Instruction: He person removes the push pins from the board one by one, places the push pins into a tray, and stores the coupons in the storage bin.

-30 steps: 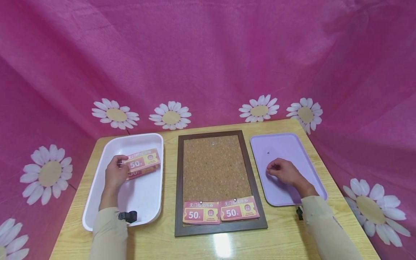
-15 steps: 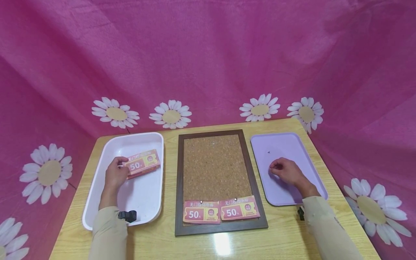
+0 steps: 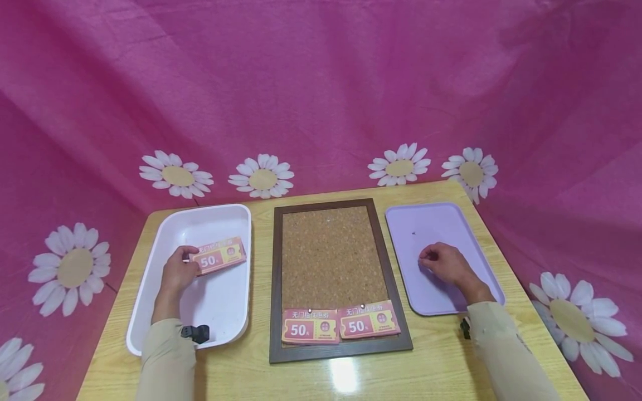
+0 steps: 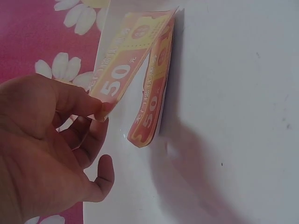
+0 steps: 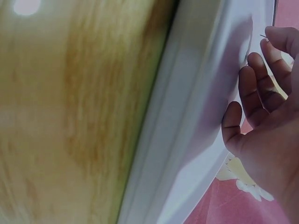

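My left hand [image 3: 178, 273] is inside the white basin [image 3: 215, 326] and pinches a pink and yellow coupon [image 4: 126, 51] marked 50 by one end, between thumb and forefinger. Lying below it is more coupon paper [image 4: 152, 93], its near end curling up. Over the purple tray [image 3: 468, 245], my right hand [image 3: 446, 264] pinches a pushpin; its thin point [image 5: 263, 35] sticks out between thumb and forefinger, while its head is hidden. The other right fingers are loosely bent. A small dark pin [image 3: 413, 233] lies on the tray beyond this hand.
Between basin and tray lies a brown-framed cork board [image 3: 331, 256]. Two coupon bundles, a left one [image 3: 310, 328] and a right one [image 3: 368, 321], are pinned side by side along its near edge. A pink flowered cloth [image 3: 321, 100] hangs behind the wooden table [image 3: 251, 373].
The coupon in my left hand has come down a little and now overlaps the paper beneath in the head view. My right hand has shifted slightly to the right over the tray.
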Available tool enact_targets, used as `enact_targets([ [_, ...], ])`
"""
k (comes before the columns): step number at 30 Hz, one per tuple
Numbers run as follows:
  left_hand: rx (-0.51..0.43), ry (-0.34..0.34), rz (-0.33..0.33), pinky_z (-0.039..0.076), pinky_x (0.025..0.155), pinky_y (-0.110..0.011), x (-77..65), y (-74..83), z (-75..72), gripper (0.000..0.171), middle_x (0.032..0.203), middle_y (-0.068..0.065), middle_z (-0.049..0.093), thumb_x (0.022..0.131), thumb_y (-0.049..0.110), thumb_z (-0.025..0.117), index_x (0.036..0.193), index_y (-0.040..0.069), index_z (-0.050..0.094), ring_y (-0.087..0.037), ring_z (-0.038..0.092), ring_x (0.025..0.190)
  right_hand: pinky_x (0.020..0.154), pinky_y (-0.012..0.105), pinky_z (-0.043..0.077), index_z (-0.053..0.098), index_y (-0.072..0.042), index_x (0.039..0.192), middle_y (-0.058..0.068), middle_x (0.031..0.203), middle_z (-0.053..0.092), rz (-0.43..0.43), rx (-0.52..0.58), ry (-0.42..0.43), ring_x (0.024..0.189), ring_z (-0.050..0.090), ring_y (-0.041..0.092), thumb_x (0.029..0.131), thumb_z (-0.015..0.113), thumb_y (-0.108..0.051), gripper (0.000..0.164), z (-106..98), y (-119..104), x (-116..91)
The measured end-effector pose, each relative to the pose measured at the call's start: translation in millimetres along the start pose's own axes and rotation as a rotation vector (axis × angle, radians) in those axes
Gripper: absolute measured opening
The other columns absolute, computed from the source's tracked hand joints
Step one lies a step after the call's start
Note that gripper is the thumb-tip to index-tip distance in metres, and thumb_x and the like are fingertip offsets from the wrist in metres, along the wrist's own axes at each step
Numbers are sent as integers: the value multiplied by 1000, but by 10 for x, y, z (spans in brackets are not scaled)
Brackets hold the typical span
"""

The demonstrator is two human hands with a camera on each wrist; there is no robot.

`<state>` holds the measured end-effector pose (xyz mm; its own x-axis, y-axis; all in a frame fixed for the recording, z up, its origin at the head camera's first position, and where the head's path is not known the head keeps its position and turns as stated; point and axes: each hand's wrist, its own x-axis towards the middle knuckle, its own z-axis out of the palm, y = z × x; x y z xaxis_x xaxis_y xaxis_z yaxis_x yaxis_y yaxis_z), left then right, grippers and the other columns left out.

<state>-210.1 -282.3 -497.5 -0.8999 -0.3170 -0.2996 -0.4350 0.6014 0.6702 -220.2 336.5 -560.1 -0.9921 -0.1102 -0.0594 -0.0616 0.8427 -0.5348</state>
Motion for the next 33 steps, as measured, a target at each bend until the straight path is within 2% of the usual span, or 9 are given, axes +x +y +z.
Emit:
enact_targets([
  [8, 24, -9, 10, 39, 81, -36, -16, -6, -6, 48, 134, -23, 45, 87, 6, 46, 135, 3, 44, -34, 46, 108, 78, 39, 44, 70, -10, 89, 5, 83, 67, 12, -14, -8, 80, 57, 19, 84, 69, -21, 11, -19, 19, 29],
  [23, 102, -28, 82, 39, 95, -50, -53, 17, -66, 49, 139, -29, 42, 88, 9, 49, 136, -1, 45, -41, 47, 115, 79, 41, 44, 71, -10, 90, 7, 85, 67, 29, -23, -2, 81, 58, 22, 85, 68, -21, 13, -2, 3, 3],
  [29, 128, -53, 67, 32, 107, -58, -42, 13, -90, 48, 147, -34, 32, 91, 10, 49, 137, -2, 43, -50, 37, 131, 80, 43, 45, 71, -8, 93, 9, 87, 67, 36, -12, -9, 83, 58, 24, 86, 67, -22, 16, 3, 2, 1],
  [33, 119, -52, 67, 31, 108, -59, -47, 8, -92, 48, 146, -36, 32, 92, 11, 50, 137, -3, 42, -51, 35, 133, 81, 43, 45, 70, -8, 96, 9, 89, 67, 42, -14, -15, 85, 58, 24, 86, 66, -22, 18, 5, 16, 3],
])
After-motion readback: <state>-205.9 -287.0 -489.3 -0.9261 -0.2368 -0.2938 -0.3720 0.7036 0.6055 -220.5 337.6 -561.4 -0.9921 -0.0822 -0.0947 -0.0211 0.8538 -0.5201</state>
